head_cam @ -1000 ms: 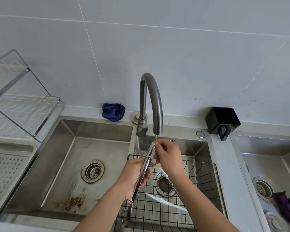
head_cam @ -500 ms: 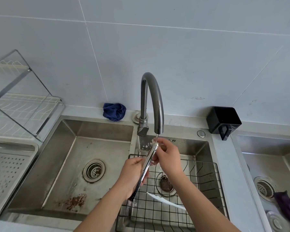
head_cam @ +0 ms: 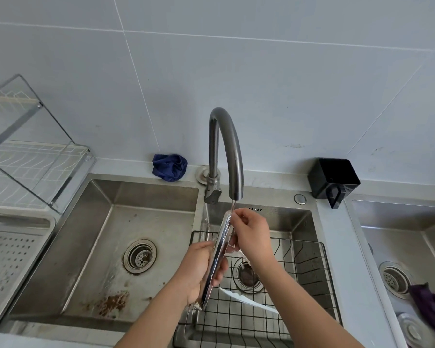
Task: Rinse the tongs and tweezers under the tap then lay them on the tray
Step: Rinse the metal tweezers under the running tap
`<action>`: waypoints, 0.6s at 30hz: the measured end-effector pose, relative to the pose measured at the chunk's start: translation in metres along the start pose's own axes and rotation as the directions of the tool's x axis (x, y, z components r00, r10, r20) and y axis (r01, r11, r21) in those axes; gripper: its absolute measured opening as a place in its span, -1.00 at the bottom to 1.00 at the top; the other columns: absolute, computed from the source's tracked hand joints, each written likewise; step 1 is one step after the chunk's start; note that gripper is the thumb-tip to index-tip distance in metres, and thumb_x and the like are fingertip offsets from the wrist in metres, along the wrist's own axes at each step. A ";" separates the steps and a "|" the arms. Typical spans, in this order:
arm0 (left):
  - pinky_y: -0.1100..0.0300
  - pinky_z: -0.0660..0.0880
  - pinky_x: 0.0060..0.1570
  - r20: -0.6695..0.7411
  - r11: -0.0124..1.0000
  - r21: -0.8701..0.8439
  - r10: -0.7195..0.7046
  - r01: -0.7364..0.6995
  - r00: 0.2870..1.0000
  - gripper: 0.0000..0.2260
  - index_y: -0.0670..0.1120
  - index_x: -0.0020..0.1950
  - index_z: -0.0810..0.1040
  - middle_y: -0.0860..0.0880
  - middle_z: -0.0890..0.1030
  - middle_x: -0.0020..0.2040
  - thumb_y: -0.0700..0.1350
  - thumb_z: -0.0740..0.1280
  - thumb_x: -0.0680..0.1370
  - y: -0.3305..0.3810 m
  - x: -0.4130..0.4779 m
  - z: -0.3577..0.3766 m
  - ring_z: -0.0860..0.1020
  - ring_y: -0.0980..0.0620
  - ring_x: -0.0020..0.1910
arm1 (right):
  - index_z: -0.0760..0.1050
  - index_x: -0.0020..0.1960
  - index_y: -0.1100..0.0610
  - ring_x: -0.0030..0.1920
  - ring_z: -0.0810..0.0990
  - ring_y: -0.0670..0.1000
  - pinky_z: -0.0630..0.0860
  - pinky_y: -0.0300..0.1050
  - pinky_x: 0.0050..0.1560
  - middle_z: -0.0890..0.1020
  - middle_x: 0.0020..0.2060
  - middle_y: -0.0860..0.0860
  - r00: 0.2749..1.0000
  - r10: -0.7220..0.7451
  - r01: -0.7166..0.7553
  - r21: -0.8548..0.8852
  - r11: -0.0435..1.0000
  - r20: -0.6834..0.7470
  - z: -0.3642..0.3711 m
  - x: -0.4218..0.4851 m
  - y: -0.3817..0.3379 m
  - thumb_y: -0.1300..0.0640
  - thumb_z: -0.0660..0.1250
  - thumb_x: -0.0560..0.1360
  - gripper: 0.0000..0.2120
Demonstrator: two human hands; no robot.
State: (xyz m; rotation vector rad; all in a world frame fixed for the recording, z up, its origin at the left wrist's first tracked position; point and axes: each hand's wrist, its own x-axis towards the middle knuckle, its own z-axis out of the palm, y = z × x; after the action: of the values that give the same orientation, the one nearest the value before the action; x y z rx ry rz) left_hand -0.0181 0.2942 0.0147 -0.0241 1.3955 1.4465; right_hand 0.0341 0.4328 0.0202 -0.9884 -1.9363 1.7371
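Note:
Shiny steel tongs (head_cam: 217, 249) slant up toward the spout of the grey curved tap (head_cam: 232, 156), where a thin stream of water meets their serrated tips. My left hand (head_cam: 199, 270) grips the lower half of the tongs. My right hand (head_cam: 253, 234) pinches their upper end just under the spout. A slim white utensil, perhaps the tweezers (head_cam: 246, 301), lies in the black wire basket (head_cam: 309, 270) in the middle sink. The perforated steel tray (head_cam: 8, 259) sits at the far left.
An empty steel sink (head_cam: 106, 247) with rust stains lies left of the tap. A wire dish rack (head_cam: 30, 159) stands at back left. A blue cloth (head_cam: 170, 167) and a black holder (head_cam: 334, 179) sit on the ledge. A third sink with a purple cloth (head_cam: 432, 305) is at right.
Both hands and the tongs have risen slightly toward the spout, bringing the tips closer under the water stream. The grips stay the same.

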 end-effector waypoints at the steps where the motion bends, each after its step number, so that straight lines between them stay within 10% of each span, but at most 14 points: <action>1: 0.20 0.33 -0.53 0.023 1.000 -0.022 0.011 -0.010 1.000 -0.60 -0.23 0.14 0.63 -0.18 0.61 -0.32 0.02 0.11 0.71 0.000 0.000 0.000 0.47 -0.03 -0.48 | 0.63 -0.15 0.09 -0.53 0.58 0.05 0.48 -0.16 -0.55 0.60 -0.49 0.04 1.000 0.007 -0.007 0.003 1.000 -0.025 0.001 0.002 0.000 0.12 0.34 0.63 -0.80; 5: 0.25 0.49 -0.29 0.129 0.975 0.084 0.194 -0.205 0.972 -0.44 0.07 0.22 0.66 0.01 0.68 -0.15 0.43 0.25 0.47 0.001 -0.001 -0.004 0.59 0.11 -0.26 | 0.65 -0.08 0.06 -0.43 0.66 0.04 0.53 -0.13 -0.50 0.72 -0.33 0.06 0.996 0.026 -0.022 0.050 0.999 -0.089 0.001 0.004 -0.001 0.19 0.33 0.62 -0.84; 8: 0.31 0.45 -0.34 0.106 0.931 0.226 0.269 -0.286 0.957 -0.61 0.16 0.11 0.66 0.12 0.60 -0.21 0.01 0.59 0.31 0.002 -0.001 -0.004 0.51 0.17 -0.31 | 0.63 -0.02 -0.01 -0.44 0.60 0.00 0.52 -0.16 -0.46 0.75 -0.24 0.04 1.000 -0.012 0.012 0.058 0.998 -0.009 0.006 0.000 -0.004 0.34 0.30 0.57 -0.73; 11: 0.21 0.35 -0.45 0.067 0.931 0.239 0.268 -0.276 0.961 -0.60 0.03 0.04 0.66 0.02 0.51 -0.28 -0.31 0.45 0.28 0.001 -0.002 -0.004 0.41 0.07 -0.40 | 0.61 -0.13 0.05 -0.48 0.55 0.00 0.47 -0.17 -0.50 0.72 -0.34 0.06 1.000 -0.012 0.012 0.034 0.999 0.005 0.009 -0.001 -0.007 0.16 0.35 0.62 -0.85; 14: 0.15 0.33 -0.45 0.084 0.947 0.178 0.255 -0.266 0.963 -0.68 -0.10 -0.04 0.63 -0.06 0.55 -0.22 -0.36 0.34 0.27 -0.001 -0.006 -0.003 0.41 0.00 -0.42 | 0.53 -0.27 0.07 -0.52 0.51 -0.01 0.42 -0.18 -0.51 0.55 -0.51 -0.04 0.998 -0.045 0.043 -0.048 0.998 -0.033 0.006 0.003 -0.007 0.04 0.36 0.63 -0.70; 18: 0.12 0.38 -0.42 0.036 0.959 0.115 0.256 -0.259 0.966 -0.73 -0.28 -0.09 0.53 -0.19 0.54 -0.25 -0.32 0.31 0.23 0.003 -0.007 -0.006 0.44 -0.08 -0.41 | 0.63 0.00 0.10 -0.46 0.51 -0.07 0.45 -0.21 -0.48 0.70 -0.35 -0.07 0.990 -0.010 -0.003 0.092 0.996 0.144 0.008 -0.002 -0.007 0.25 0.38 0.58 -0.91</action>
State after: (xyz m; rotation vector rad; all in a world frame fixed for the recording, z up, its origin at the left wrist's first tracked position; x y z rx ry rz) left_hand -0.0212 0.2860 0.0198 0.2574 1.5077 1.5673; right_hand 0.0284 0.4253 0.0254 -0.8477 -1.9228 1.9250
